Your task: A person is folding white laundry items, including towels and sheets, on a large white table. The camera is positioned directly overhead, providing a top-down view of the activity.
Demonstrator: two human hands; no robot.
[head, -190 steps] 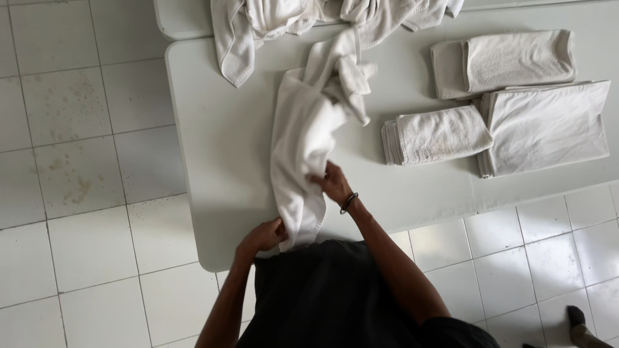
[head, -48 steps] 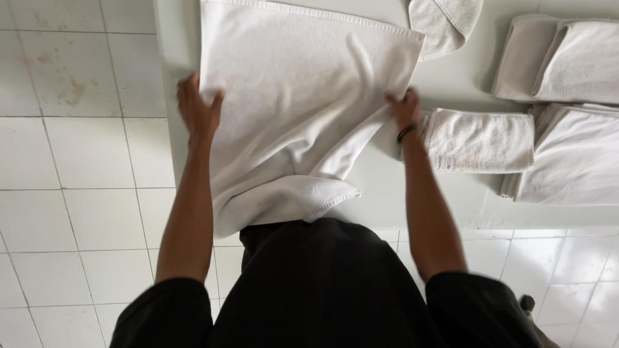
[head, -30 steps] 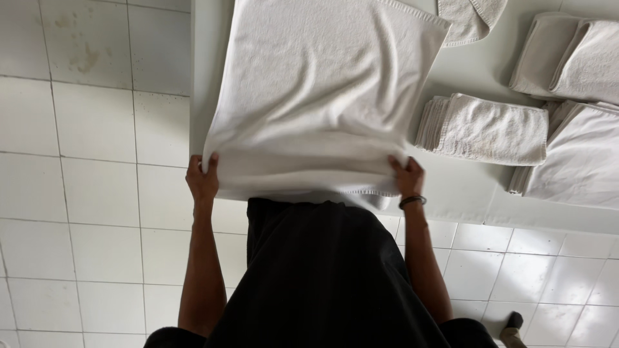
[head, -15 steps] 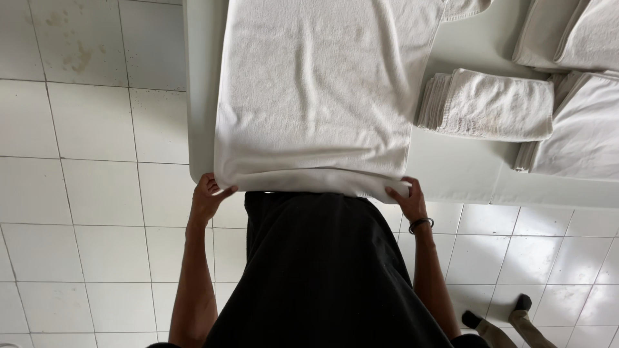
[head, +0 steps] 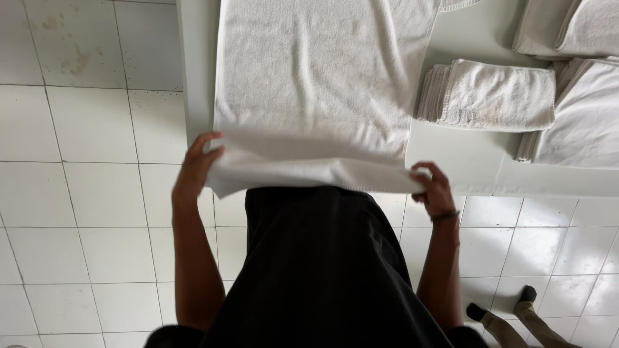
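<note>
A large white towel (head: 322,84) lies spread flat on the white table (head: 464,154), its near edge hanging over the table's front. My left hand (head: 193,169) grips the towel's near left corner. My right hand (head: 433,188), with a dark band on the wrist, pinches the near right corner. Both corners are lifted slightly above the table edge, and the near hem is blurred.
A folded white towel (head: 493,95) lies just right of the spread one. More folded towels (head: 580,96) are stacked at the far right. White floor tiles (head: 90,212) surround the table. Another person's feet (head: 509,316) stand at the lower right.
My hands have risen from below the table edge with the towel's near corners, lifting the hanging hem upward. The view has tilted slightly.
</note>
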